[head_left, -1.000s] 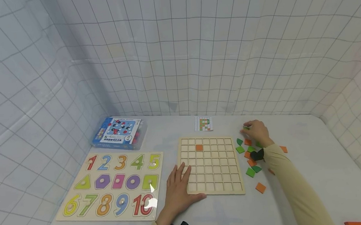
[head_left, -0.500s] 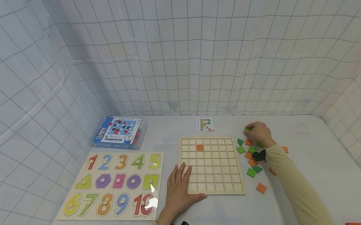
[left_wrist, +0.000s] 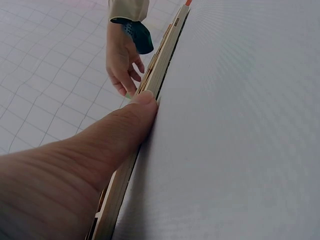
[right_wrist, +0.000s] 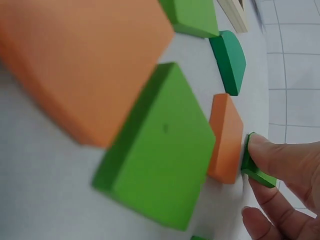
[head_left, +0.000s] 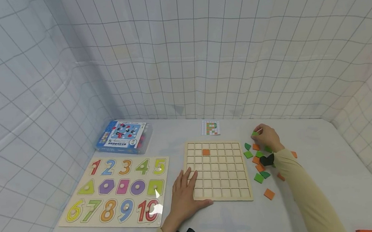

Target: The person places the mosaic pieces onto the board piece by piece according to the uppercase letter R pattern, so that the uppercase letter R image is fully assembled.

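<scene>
My left hand (head_left: 182, 200) lies with spread, straight fingers over the left edge of a wooden grid board (head_left: 250, 196). Its thumb (left_wrist: 125, 117) touches the board's front edge in the left wrist view. A single orange square tile (head_left: 206, 152) sits in one cell toward the back of the board. Behind the loose pieces at the board's right, my right hand (head_left: 267, 138) pinches a green tile (right_wrist: 259, 175) between thumb and fingers. Near it lie a dark green rounded piece (right_wrist: 230, 62), an orange tile (right_wrist: 226, 140) and a light green square tile (right_wrist: 167, 150).
A small pattern card (head_left: 210, 127) lies behind the board. To the left are a number-and-shape puzzle board (head_left: 116, 227) and a blue boxed set (head_left: 122, 137). One orange tile (head_left: 269, 194) lies apart, nearer the front. An orange object (head_left: 368, 230) shows at the bottom right edge.
The green tile in my right hand has turned between the fingers and shows more of its face. The right hand has shifted very slightly; the left hand stays on the board.
</scene>
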### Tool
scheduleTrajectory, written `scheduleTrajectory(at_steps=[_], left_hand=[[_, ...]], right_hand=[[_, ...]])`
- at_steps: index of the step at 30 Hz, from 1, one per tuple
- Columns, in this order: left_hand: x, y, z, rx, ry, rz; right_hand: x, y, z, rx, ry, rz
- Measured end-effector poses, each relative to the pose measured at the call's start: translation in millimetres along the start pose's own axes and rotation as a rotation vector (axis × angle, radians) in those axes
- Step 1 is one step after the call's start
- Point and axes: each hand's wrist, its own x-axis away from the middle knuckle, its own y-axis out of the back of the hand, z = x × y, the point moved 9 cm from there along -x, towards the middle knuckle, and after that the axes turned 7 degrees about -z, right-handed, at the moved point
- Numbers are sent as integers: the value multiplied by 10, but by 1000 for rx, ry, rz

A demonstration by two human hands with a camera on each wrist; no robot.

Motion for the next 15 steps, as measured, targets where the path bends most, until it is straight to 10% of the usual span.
scheduleTrajectory(at_steps=[15], left_hand=[[-4, 5, 1, -2, -1, 4]], right_hand=[[143, 59, 266, -88, 128, -154]])
